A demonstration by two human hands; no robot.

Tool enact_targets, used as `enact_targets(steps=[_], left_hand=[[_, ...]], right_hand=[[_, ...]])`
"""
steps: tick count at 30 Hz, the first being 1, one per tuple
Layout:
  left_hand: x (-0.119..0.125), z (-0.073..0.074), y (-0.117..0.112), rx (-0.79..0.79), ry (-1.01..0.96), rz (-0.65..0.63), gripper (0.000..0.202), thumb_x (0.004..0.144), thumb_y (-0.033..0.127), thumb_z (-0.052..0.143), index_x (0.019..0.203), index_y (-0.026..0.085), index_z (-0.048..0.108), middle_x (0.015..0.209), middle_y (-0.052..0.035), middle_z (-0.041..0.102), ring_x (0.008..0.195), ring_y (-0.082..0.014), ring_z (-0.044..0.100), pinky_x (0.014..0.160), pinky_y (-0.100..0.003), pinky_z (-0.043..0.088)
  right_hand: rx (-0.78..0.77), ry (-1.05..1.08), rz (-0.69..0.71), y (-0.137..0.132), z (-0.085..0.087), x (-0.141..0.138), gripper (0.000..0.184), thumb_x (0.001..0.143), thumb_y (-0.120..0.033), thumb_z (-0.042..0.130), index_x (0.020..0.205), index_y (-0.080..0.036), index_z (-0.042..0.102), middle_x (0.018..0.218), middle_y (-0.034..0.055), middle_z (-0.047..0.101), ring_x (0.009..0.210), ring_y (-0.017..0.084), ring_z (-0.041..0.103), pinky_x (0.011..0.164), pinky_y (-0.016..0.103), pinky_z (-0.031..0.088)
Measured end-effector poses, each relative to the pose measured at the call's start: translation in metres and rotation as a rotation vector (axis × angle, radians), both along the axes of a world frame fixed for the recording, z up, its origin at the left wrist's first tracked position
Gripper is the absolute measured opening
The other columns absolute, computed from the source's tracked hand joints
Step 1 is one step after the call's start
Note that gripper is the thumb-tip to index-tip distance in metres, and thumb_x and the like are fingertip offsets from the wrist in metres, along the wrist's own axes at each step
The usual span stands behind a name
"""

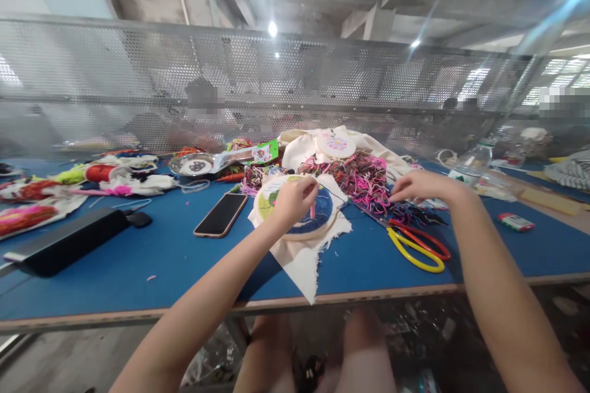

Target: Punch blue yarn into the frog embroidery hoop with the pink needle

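An embroidery hoop [297, 209] with cream cloth and blue and green stitching lies on the blue table [161, 258]. My left hand [295, 196] rests on the hoop, fingers curled round a small pink tool that points down at the cloth. My right hand [415, 187] reaches into a tangle of pink and multicoloured threads [364, 181], fingers bent and pinching into the strands. A thin thread runs from the hoop toward the pile.
Yellow and red scissors [417, 245] lie right of the hoop. A phone [221, 215] and a black case [64, 242] lie to the left. A second hoop on cloth [336, 144], a metal dish [193, 164], yarn bundles, a bottle [470, 166]. Perforated screen behind.
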State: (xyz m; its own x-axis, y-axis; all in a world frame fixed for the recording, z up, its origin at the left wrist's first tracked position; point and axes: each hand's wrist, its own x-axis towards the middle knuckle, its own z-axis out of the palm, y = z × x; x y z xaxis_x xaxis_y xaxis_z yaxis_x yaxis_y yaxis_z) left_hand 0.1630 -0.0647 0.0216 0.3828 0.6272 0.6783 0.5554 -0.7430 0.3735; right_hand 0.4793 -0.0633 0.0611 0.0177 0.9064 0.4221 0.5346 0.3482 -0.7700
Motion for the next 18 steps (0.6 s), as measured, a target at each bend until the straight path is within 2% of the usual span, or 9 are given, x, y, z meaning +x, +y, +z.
enact_targets(steps=[1, 3, 4, 7, 9, 12, 14, 16, 18], left_hand=[[0.0, 0.0, 0.0, 0.003, 0.007, 0.01, 0.019, 0.083, 0.016, 0.043, 0.067, 0.02, 0.053, 0.057, 0.0004, 0.064, 0.058, -0.0147, 0.058, 0.059, -0.024, 0.041], [0.0, 0.001, -0.001, 0.008, 0.027, 0.033, 0.018, 0.084, 0.019, 0.043, 0.071, 0.02, 0.056, 0.06, -0.0007, 0.065, 0.06, -0.0149, 0.058, 0.059, -0.024, 0.04], [0.0, 0.001, -0.002, 0.009, 0.041, 0.047, 0.018, 0.085, 0.02, 0.044, 0.072, 0.019, 0.057, 0.062, -0.0012, 0.065, 0.06, -0.0152, 0.058, 0.058, -0.024, 0.04], [0.003, 0.002, -0.004, 0.011, 0.097, 0.087, 0.018, 0.084, 0.024, 0.046, 0.074, 0.019, 0.06, 0.065, -0.0031, 0.065, 0.061, -0.017, 0.059, 0.057, -0.026, 0.038], [0.003, 0.004, -0.006, 0.016, 0.135, 0.1, 0.017, 0.083, 0.026, 0.048, 0.075, 0.019, 0.062, 0.069, -0.0048, 0.067, 0.065, -0.0192, 0.06, 0.058, -0.027, 0.038], [-0.007, 0.005, -0.005, 0.015, 0.169, 0.146, 0.026, 0.086, 0.035, 0.046, 0.103, 0.021, 0.06, 0.085, -0.007, 0.069, 0.074, -0.0216, 0.063, 0.062, -0.028, 0.04], [-0.024, 0.003, -0.002, -0.034, 0.173, 0.289, 0.041, 0.087, 0.044, 0.043, 0.12, 0.02, 0.049, 0.088, -0.0092, 0.068, 0.074, -0.0238, 0.064, 0.063, -0.029, 0.041], [-0.049, -0.002, 0.007, -0.16, 0.174, 0.516, 0.045, 0.082, 0.051, 0.047, 0.108, 0.015, 0.055, 0.08, -0.0125, 0.067, 0.078, -0.0294, 0.064, 0.065, -0.032, 0.041], [-0.075, -0.01, 0.018, -0.437, 0.072, 0.567, 0.039, 0.069, 0.055, 0.061, 0.079, 0.017, 0.06, 0.073, -0.0126, 0.065, 0.086, -0.034, 0.062, 0.069, -0.034, 0.042]], right_hand=[[-0.153, -0.084, 0.121, -0.006, -0.002, -0.021, 0.024, 0.039, -0.019, 0.085, 0.055, -0.014, 0.068, 0.048, 0.0032, 0.059, 0.039, 0.011, 0.051, 0.037, 0.023, 0.037], [-0.619, -0.35, 0.527, -0.016, -0.011, -0.066, 0.035, 0.059, -0.034, 0.077, 0.089, -0.018, 0.071, 0.06, 0.003, 0.065, 0.043, 0.012, 0.055, 0.04, 0.024, 0.043], [-0.667, -0.369, 0.611, -0.019, -0.018, -0.087, 0.041, 0.067, -0.04, 0.07, 0.103, -0.02, 0.067, 0.063, 0.0017, 0.066, 0.043, 0.011, 0.054, 0.041, 0.024, 0.044], [-0.432, -0.265, 0.561, -0.016, -0.038, -0.136, 0.043, 0.076, -0.041, 0.061, 0.112, -0.019, 0.058, 0.066, -0.0014, 0.063, 0.046, 0.011, 0.052, 0.043, 0.024, 0.043], [-0.243, -0.197, 0.561, -0.007, -0.048, -0.154, 0.023, 0.077, -0.034, 0.058, 0.09, -0.016, 0.063, 0.068, 0.0006, 0.063, 0.058, 0.013, 0.055, 0.051, 0.025, 0.045], [-0.163, -0.153, 0.558, 0.004, -0.059, -0.162, 0.022, 0.081, -0.033, 0.054, 0.07, -0.015, 0.059, 0.065, 0.0012, 0.063, 0.066, 0.015, 0.057, 0.065, 0.029, 0.045], [-0.14, -0.113, 0.531, 0.004, -0.064, -0.161, 0.026, 0.083, -0.038, 0.052, 0.07, -0.016, 0.056, 0.065, 0.0006, 0.062, 0.067, 0.015, 0.058, 0.069, 0.029, 0.045], [-0.125, -0.074, 0.504, 0.002, -0.07, -0.158, 0.028, 0.084, -0.042, 0.051, 0.071, -0.017, 0.053, 0.069, 0.001, 0.063, 0.065, 0.014, 0.057, 0.068, 0.028, 0.044], [-0.131, -0.034, 0.49, -0.002, -0.075, -0.154, 0.029, 0.085, -0.043, 0.049, 0.072, -0.018, 0.051, 0.073, 0.0018, 0.064, 0.062, 0.013, 0.056, 0.065, 0.027, 0.044]])
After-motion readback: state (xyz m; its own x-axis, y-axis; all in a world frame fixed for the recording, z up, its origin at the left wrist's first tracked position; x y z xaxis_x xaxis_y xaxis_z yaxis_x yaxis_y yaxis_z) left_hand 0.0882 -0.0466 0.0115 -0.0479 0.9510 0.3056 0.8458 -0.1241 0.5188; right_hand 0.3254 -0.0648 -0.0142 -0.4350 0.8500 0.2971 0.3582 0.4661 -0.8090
